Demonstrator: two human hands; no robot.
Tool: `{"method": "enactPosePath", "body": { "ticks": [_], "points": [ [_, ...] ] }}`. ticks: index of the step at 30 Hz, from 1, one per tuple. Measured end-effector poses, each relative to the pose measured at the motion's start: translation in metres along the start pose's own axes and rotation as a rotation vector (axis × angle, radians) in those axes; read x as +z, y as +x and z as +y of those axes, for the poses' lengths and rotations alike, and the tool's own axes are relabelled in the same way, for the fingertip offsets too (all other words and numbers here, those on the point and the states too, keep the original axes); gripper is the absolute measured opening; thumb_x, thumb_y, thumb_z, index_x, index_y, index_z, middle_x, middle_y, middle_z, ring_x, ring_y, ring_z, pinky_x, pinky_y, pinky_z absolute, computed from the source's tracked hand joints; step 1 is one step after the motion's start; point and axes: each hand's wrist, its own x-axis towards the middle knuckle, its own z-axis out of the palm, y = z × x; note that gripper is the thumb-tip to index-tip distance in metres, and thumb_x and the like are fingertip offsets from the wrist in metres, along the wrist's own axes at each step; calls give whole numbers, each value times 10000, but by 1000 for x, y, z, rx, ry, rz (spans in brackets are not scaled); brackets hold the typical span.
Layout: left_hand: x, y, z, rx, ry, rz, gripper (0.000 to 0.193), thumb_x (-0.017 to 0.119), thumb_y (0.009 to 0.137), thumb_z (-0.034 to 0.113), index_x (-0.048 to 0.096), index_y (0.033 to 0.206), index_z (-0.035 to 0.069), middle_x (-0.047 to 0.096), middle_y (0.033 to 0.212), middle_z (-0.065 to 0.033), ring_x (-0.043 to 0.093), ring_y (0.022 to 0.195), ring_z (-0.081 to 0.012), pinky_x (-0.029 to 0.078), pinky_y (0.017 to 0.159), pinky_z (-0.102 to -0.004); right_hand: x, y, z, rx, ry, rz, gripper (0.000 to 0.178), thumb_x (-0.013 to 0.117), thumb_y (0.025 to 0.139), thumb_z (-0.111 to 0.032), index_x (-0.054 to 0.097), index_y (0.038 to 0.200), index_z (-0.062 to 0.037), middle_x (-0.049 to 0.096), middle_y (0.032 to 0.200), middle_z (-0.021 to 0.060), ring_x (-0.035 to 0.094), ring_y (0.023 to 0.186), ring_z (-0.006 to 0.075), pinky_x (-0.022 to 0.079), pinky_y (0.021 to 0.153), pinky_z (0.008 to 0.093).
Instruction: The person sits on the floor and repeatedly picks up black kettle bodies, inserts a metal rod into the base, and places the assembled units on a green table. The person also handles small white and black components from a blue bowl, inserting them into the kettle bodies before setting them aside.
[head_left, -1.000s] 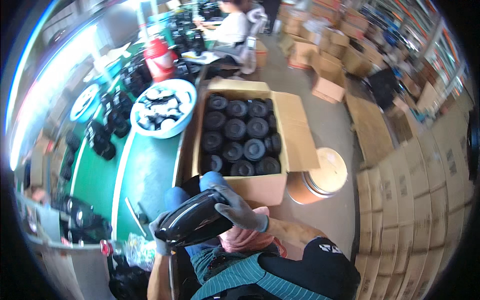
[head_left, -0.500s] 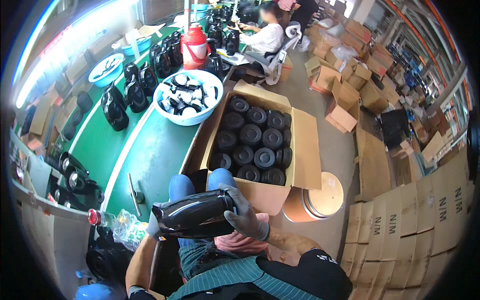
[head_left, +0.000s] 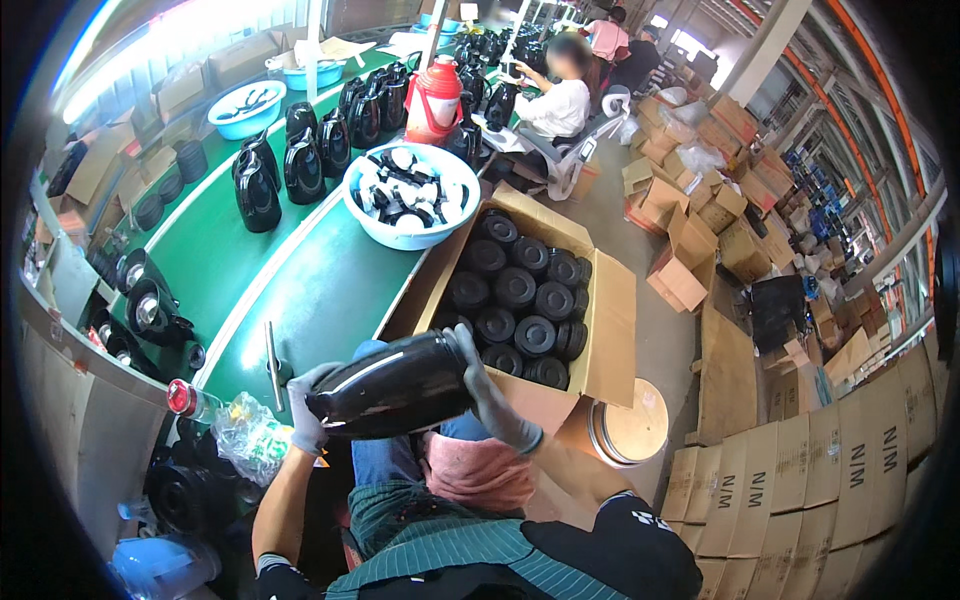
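Observation:
A glossy black jug body (head_left: pixel 392 390) lies sideways above my lap, between my two gloved hands. My left hand (head_left: pixel 308 408) is wrapped round its narrower left end. At the wider right end, my right hand (head_left: pixel 490 398) grips the rim, fingers over the far side and palm against the end. Just beyond it stands an open carton (head_left: pixel 609 345) packed with round black lids or bases (head_left: pixel 515 288). A pink cloth (head_left: pixel 475 472) is draped over my leg below the jug body.
A green conveyor belt (head_left: pixel 305 285) runs along the left, carrying black jugs (head_left: pixel 258 190), a blue basin (head_left: pixel 440 237) of small parts and a red thermos (head_left: pixel 433 105). A metal T-shaped bar (head_left: pixel 273 365) sits near my left hand. Right are a round drum (head_left: pixel 637 420) and stacked cartons (head_left: pixel 790 480).
Both hands have raised the jug body slightly up and away from my lap, its right end tipping higher. My view has shifted, showing more of the far room.

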Motion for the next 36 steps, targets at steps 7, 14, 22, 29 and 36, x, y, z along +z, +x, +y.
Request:
{"method": "enactPosePath", "body": {
  "ticks": [7,14,22,29,36],
  "points": [
    [35,-10,149,895,1074,1,349,694,864,126,769,1198,59,784,1129,-148,793,965,-326,648,826,-398,-11,49,-25,687,496,-216,658,369,1167,-586,564,1560,-95,652,1512,85,608,1373,179,413,1245,391],
    [33,-11,141,863,974,76,365,742,846,124,766,1203,48,781,1147,-163,802,996,-338,642,848,-392,20,57,-27,327,69,26,676,500,1152,-507,499,1590,8,607,1533,111,566,1406,192,404,1231,354],
    [9,-17,29,-160,-333,-123,704,850,930,254,579,1535,14,639,1502,-194,664,1310,-275,526,1152,-416,47,72,-64,-461,-512,-250,937,741,954,-634,504,1587,15,531,1563,234,557,1426,346,431,1186,454],
    [6,-30,76,314,693,159,416,763,948,100,702,1346,-3,755,1320,-148,759,1140,-292,618,989,-424,26,67,-33,20,-152,-119,712,684,1028,-487,548,1526,3,644,1397,207,652,1261,320,501,1120,428],
    [50,-23,154,540,886,-43,351,710,890,141,761,1206,-3,785,1108,-201,800,1005,-313,617,897,-378,-54,26,22,730,209,-230,1037,356,992,-898,466,1605,-68,576,1530,225,593,1343,327,429,1187,487]
  ]
}}
